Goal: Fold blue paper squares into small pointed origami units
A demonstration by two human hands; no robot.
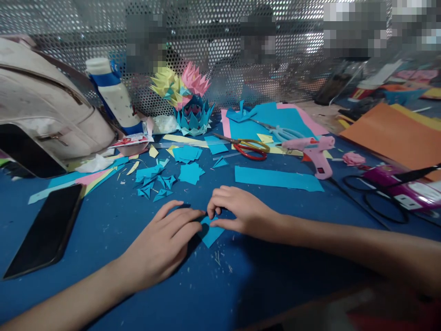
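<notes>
A small blue paper square (211, 236) lies on the table in front of me, its upper part hidden under my fingers. My left hand (165, 236) rests beside it, fingers stretched out and fingertips touching its left edge. From the other side, my right hand (241, 211) has its fingers curled and its thumb against the paper. Just beyond my left hand sit folded blue paper pieces (151, 181) and blue paper squares (191, 173). A blue paper strip (275, 178) lies past my right hand.
Red-and-yellow-handled scissors (251, 148), blue-handled pliers (284, 133) and a pink glue gun (312, 151) lie farther back. Paper flowers (194, 115) and a bottle (115, 94) stand by the perforated screen. A phone (46, 230) is at left, a purple power strip (403, 186) with cables at right.
</notes>
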